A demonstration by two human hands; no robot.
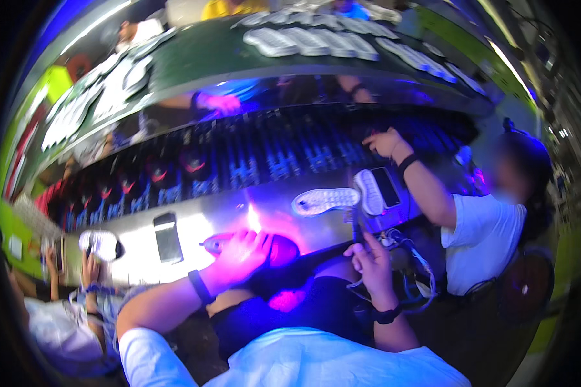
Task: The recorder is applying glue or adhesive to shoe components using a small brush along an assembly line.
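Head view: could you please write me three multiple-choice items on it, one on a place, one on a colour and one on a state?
1. Where do the two white shoe soles lie?
A. on the metal bench
B. on the floor
C. in the person's lap

2. What colour is the light on the left hand?
A. green
B. magenta
C. yellow

3. How is the left hand placed?
A. raised in the air
B. resting on a dark rounded piece
C. behind the person's back

Answers:
1 A, as both soles sit on the shiny bench top beyond the right hand.
2 B, as the hand glows pinkish purple.
3 B, as its fingers drape over the dark piece.
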